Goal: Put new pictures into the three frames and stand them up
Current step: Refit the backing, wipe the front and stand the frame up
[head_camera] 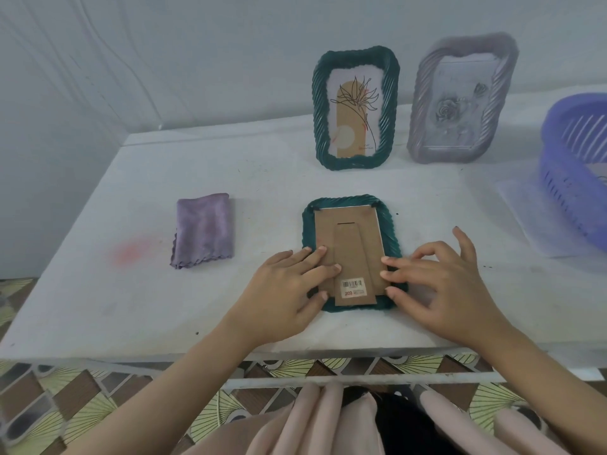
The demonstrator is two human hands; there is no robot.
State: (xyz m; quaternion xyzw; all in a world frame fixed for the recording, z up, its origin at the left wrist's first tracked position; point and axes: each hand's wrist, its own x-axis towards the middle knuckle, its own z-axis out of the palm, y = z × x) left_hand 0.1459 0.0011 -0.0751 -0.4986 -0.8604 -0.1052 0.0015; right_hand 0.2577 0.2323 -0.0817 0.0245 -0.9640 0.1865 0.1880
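L hand [285, 287] & R hand [440, 284], fingers spread, press backing board [348, 238] into face-down frame [308, 224]; next, prob.: lock tabs [318, 209], stand it.

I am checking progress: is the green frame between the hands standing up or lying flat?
Lying flat, face down. The green frame shows its cardboard back and barcode sticker upward on the table.

Soft, even, hazy daylight; faint shadows under the hands [371, 284]. Wide-angle bending toward the edges; the grey frame [460, 100] at 1 o'clock is blurred.
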